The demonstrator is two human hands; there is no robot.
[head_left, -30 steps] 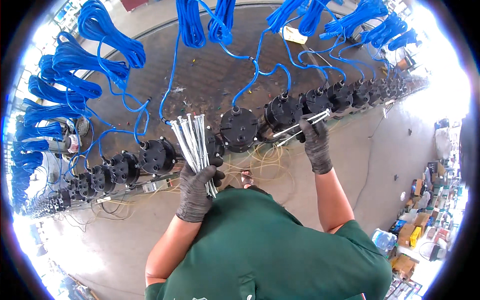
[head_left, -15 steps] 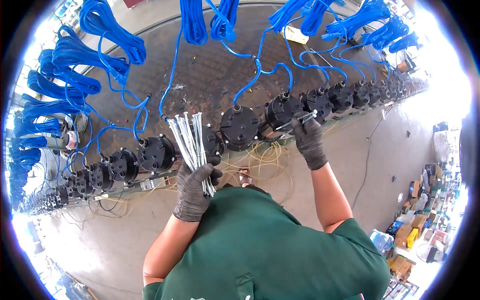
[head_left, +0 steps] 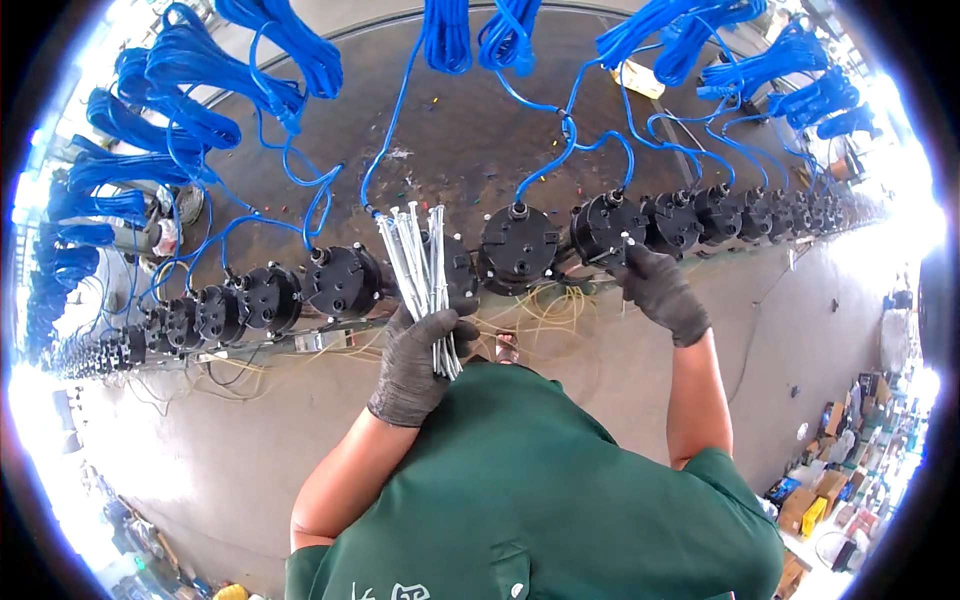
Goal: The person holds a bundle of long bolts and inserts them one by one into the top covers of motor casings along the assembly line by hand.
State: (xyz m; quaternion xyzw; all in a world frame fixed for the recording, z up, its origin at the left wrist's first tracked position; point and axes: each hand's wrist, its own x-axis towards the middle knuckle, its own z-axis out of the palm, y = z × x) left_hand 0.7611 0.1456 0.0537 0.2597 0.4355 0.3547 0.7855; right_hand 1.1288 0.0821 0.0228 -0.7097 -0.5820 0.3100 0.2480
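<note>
My gloved left hand is closed around a bundle of long silver bolts, their heads pointing up and away from me. Just behind the bundle, a round black housing is partly covered by it. My gloved right hand is pinched at the right edge of another round black housing. By its fingertips shows the small bright end of a long bolt; the rest of that bolt is hidden by the hand and the housing. Between my hands stands one more black housing.
The black housings form a long row across the view, each with a blue cable. Coiled blue cable bundles hang along the far side of a dark worktop. Thin yellowish tubing hangs below the row. Boxes stand at lower right.
The view has shifted, so the row sits farther right. My right hand has brought its bolt from above the row down to the housing's edge. My left hand still grips the bundle.
</note>
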